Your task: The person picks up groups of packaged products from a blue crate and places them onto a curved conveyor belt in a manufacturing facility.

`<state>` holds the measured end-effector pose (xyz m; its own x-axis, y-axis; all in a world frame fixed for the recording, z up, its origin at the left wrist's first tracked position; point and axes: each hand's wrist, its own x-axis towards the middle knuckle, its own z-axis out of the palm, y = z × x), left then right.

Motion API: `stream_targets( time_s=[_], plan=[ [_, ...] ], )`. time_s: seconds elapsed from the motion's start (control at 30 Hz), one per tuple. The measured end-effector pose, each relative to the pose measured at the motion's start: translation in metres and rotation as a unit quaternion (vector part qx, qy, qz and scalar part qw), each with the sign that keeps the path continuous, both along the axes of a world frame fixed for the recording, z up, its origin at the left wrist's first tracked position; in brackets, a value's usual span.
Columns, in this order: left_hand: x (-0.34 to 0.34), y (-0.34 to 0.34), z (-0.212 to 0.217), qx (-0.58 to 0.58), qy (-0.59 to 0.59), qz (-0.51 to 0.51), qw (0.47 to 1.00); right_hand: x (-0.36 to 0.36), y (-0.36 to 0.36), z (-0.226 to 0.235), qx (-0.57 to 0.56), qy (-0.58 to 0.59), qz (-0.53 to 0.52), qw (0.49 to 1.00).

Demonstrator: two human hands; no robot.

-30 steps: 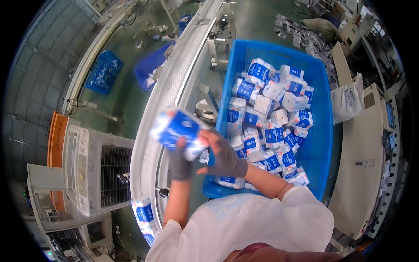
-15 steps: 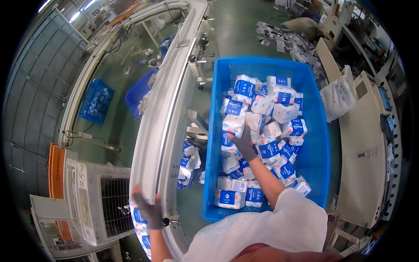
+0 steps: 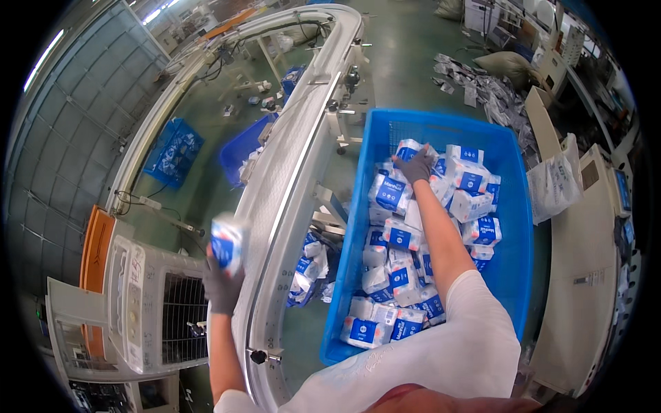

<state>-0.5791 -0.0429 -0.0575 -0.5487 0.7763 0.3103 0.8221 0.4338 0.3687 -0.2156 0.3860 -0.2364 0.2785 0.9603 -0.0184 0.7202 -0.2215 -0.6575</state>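
Note:
My left hand [image 3: 224, 286], in a grey glove, is closed round a blue-and-white tissue pack [image 3: 227, 249]. That pack is blurred and held up over the near left edge of the white conveyor [image 3: 275, 165]. At the far end of a big blue crate [image 3: 513, 275], my right hand [image 3: 414, 167], also gloved, grips another tissue pack [image 3: 408, 147] between thumb and fingers. Its fingertips are partly lost among the packs. A heap of similar tissue packs [image 3: 403, 275] lies at mixed angles in the crate under my right forearm.
Left of the conveyor stand a white unit with a grille [image 3: 141, 310] and a blue basket [image 3: 173, 153]. A filled bag [image 3: 308, 272] sits between conveyor and crate. A plastic bag [image 3: 554, 182] hangs by the beige cabinet [image 3: 585, 275] at right; silvery scraps [image 3: 482, 89] litter the floor beyond.
My left hand has risen from the near conveyor end with a tissue pack in it. My right hand has reached farther into the crate, to packs at its far end. The view has shifted slightly.

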Motion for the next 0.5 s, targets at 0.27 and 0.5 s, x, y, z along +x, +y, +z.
stream_targets(
  time_s=[0.27, 0.5],
  plan=[
    [0.066, 0.012, 0.028, 0.012, -0.051, -0.138, 0.989, -0.026, -0.091, 0.079, 0.309, 0.179, 0.086, 0.930],
    [0.226, 0.141, 0.050, 0.350, -0.236, -0.135, 0.897, -0.059, -0.223, 0.160, 0.354, 0.341, 0.413, 0.767]
  ],
)
